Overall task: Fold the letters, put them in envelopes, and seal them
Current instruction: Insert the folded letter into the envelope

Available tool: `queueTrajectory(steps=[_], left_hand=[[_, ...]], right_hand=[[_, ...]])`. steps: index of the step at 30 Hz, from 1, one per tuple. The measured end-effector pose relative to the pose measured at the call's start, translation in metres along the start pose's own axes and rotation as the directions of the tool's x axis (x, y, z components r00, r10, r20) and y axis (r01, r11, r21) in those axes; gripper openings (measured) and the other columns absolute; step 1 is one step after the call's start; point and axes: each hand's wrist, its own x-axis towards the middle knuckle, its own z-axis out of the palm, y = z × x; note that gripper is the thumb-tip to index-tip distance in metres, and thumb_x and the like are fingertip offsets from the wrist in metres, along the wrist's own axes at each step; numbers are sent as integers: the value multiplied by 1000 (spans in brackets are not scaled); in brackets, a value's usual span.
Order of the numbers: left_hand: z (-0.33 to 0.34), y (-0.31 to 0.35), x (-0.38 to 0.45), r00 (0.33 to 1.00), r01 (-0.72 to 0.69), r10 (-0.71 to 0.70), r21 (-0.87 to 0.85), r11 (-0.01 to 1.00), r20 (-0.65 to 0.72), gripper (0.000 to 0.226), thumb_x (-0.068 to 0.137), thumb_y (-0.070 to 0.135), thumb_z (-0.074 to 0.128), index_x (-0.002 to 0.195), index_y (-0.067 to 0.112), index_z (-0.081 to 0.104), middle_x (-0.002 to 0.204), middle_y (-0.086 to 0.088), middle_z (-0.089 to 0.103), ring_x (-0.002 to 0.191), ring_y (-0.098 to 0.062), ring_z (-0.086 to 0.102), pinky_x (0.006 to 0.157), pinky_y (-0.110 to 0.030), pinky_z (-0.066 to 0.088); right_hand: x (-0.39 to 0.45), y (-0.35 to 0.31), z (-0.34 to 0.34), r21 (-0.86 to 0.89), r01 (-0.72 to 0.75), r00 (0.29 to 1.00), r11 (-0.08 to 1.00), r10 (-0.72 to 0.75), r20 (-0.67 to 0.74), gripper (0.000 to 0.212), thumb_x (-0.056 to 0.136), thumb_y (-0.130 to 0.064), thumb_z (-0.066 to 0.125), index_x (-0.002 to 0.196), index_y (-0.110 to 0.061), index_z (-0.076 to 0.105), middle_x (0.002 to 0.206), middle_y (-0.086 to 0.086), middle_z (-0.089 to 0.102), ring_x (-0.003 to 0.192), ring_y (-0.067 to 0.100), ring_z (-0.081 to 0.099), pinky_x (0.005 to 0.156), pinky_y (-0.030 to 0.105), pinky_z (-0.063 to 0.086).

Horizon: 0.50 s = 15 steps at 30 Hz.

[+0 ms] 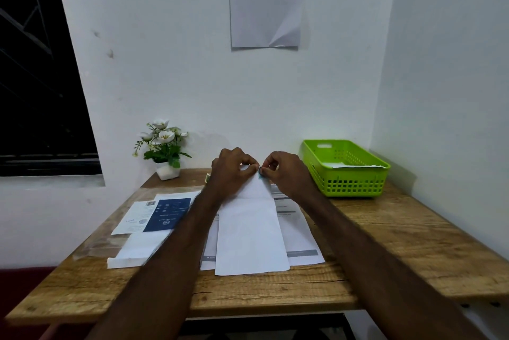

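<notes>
Nearest me, the front edge of the bench [248, 298] is bare wood, and just beyond it lies the long white envelope [249, 232], running away from me on top of a printed letter [300, 240] that shows on both sides of it. I judge the risk starts here: paper resting on paper slides easily, so any tug at the far end could skew the envelope over the sheet.

To the left sit a packet of envelopes [137, 248] in clear wrap and a dark blue card [168, 214]. My left forearm crosses above them, and a careless sweep could push them toward the edge.

Further on, both hands meet at the envelope's far end. My left hand [231, 171] has its fingers curled, pinning the flap area. My right hand [286, 171] pinches a small bluish sticker [260, 174] between thumb and forefinger at the flap. If I press it down off-centre, the seal may not catch, and the tab could cling to my fingertip instead.

Farthest back stand a potted flower [162, 144] on the left and a green basket [347, 168] holding white paper on the right, both well apart from my hands.
</notes>
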Motion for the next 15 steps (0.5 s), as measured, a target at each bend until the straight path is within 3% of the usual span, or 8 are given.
queueTrajectory(steps=[15], left_hand=[[2, -5, 3, 1000, -1, 0, -37, 999, -9, 27, 82, 55, 54, 92, 44, 77, 94, 15, 65, 105, -17, 56, 92, -43, 46]], right_hand=[[-3, -6, 1, -54, 5, 999, 999, -7, -37, 13, 82, -37, 76, 82, -29, 66, 79, -10, 66, 83, 13, 65, 71, 35, 53]])
